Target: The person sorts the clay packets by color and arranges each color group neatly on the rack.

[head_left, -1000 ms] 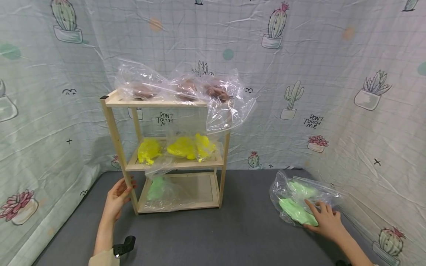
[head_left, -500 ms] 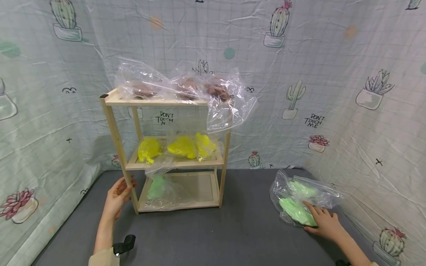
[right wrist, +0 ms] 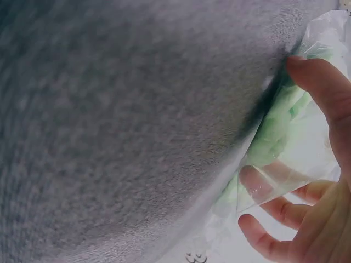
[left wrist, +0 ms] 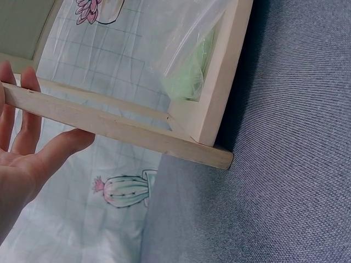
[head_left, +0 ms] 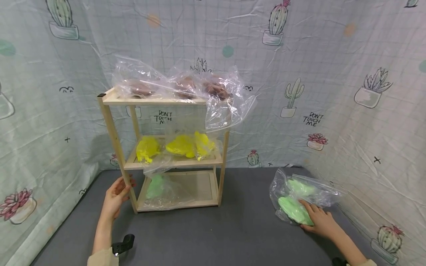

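Observation:
In the head view my left hand (head_left: pixel 114 199) holds the left front post (left wrist: pixel 118 129) of a light wooden shelf (head_left: pixel 176 163), thumb on one side and fingers round the other. At the right my right hand (head_left: pixel 321 221) has its thumb and bent fingers round the near edge of a clear plastic bag with a light green lump (head_left: pixel 294 210). Behind that lump lies a second green lump (head_left: pixel 301 188) in clear plastic with a zip strip. Through the film, some fingers (right wrist: pixel 285 211) show in the right wrist view. Whether these are one or two bags I cannot tell.
Bags with brown contents (head_left: pixel 217 89) lie on the top shelf, one hanging over its right end. Yellow lumps (head_left: pixel 181 146) in bags fill the middle shelf; a green bag (head_left: pixel 156 186) lies bottom left. Cactus-print sheeting (head_left: pixel 293 92) encloses the grey table (head_left: pixel 239 236).
My right hand has moved slightly left, further onto the near green lump, and its fingers have drawn closer together. The left hand stays on the shelf post.

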{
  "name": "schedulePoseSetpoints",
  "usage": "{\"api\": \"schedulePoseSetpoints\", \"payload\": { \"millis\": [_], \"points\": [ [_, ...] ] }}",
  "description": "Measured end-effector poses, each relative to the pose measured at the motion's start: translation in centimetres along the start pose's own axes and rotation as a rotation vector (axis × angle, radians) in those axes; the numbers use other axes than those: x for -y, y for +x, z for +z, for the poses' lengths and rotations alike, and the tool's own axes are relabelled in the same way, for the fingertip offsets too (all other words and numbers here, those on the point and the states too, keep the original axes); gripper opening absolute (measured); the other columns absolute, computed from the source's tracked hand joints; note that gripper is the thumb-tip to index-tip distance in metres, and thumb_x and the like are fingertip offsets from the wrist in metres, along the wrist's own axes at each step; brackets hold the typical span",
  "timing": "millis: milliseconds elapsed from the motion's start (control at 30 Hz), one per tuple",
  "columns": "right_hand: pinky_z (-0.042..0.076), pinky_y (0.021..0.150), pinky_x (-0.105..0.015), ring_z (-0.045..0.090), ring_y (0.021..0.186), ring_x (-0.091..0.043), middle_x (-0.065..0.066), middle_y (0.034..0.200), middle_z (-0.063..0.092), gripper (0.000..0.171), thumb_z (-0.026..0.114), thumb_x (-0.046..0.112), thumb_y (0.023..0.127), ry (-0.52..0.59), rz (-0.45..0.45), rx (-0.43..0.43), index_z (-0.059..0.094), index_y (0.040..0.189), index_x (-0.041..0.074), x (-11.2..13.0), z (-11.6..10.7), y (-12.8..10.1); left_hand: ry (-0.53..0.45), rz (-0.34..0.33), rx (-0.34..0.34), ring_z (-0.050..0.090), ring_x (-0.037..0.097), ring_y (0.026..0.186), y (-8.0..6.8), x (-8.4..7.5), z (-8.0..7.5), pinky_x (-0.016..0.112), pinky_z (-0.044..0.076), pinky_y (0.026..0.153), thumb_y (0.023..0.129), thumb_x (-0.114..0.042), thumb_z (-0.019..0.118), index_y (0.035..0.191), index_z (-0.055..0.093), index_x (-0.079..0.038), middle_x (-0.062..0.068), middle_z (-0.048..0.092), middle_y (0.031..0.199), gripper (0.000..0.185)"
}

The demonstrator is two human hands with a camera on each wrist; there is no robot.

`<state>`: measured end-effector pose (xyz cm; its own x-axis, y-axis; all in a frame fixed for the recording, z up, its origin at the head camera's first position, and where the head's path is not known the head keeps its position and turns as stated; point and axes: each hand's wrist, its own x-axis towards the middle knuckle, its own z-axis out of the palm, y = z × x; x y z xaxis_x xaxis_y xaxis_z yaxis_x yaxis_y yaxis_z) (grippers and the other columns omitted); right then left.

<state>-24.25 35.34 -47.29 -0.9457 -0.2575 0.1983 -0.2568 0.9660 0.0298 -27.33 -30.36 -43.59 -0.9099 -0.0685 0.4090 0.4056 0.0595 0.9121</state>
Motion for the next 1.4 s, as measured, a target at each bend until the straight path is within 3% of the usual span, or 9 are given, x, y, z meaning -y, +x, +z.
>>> {"api": "schedulePoseSetpoints", "payload": {
  "millis": [233,533,800,1100,1233,1400],
  "points": [
    [0.032,0.052,-0.033,0.052,0.072,-0.023,-0.009,0.092,0.052,0.084,0.075,0.043,0.063,0.057,-0.004,0.019,0.032,0.131,0.019,0.6,-0.9,-0.1,-0.011,0.011,0.000,0.059,-0.005,0.090,0.0,0.2,0.0,0.021,0.047,0.065,0.091,-0.014,0.048,0.130,0.040,0.001,-0.020,0.062,0.099,0.043],
    [0.038,0.054,-0.037,0.056,0.077,-0.025,-0.008,0.093,0.056,0.078,0.077,0.035,0.062,0.115,-0.063,-0.002,0.041,0.127,0.014,1.0,-1.3,-0.4,-0.006,0.010,0.001,0.059,-0.005,0.090,0.0,0.1,0.0,0.021,0.047,0.065,0.091,-0.014,0.048,0.130,0.038,0.003,-0.019,0.062,0.100,0.044],
    [0.034,0.053,-0.033,0.052,0.072,-0.019,-0.001,0.084,0.054,0.067,0.076,0.034,0.065,0.055,-0.116,-0.123,0.047,0.122,0.015,1.7,-1.3,-0.5,0.009,0.016,0.004,0.059,-0.006,0.091,-0.2,0.1,0.0,0.021,0.047,0.065,0.091,-0.013,0.047,0.131,0.037,0.003,-0.020,0.062,0.100,0.044],
    [0.020,0.054,-0.019,0.021,0.059,0.002,0.011,0.079,0.033,0.051,0.075,0.023,0.065,0.111,-0.225,-0.268,0.055,0.111,0.017,2.8,-0.7,-0.7,-0.004,0.023,0.007,0.059,-0.005,0.091,-0.1,0.2,0.0,0.021,0.047,0.065,0.091,-0.014,0.048,0.131,0.039,0.001,-0.018,0.062,0.101,0.044],
    [0.019,0.057,-0.020,0.020,0.062,0.004,0.012,0.080,0.030,0.046,0.075,0.019,0.063,0.134,-0.267,-0.312,0.055,0.105,0.019,3.5,-0.6,-0.6,-0.005,0.017,0.003,0.059,-0.005,0.090,-0.1,0.2,0.0,0.021,0.047,0.065,0.091,-0.015,0.048,0.130,0.041,-0.002,-0.019,0.062,0.099,0.042],
    [0.019,0.061,-0.024,0.023,0.067,0.003,0.013,0.083,0.032,0.044,0.075,0.017,0.062,0.135,-0.286,-0.350,0.056,0.101,0.020,4.4,-0.7,-0.7,-0.007,0.013,0.001,0.059,-0.006,0.090,0.0,0.1,0.0,0.021,0.047,0.065,0.091,-0.015,0.049,0.131,0.037,0.003,-0.019,0.061,0.099,0.045]
  ]
}}
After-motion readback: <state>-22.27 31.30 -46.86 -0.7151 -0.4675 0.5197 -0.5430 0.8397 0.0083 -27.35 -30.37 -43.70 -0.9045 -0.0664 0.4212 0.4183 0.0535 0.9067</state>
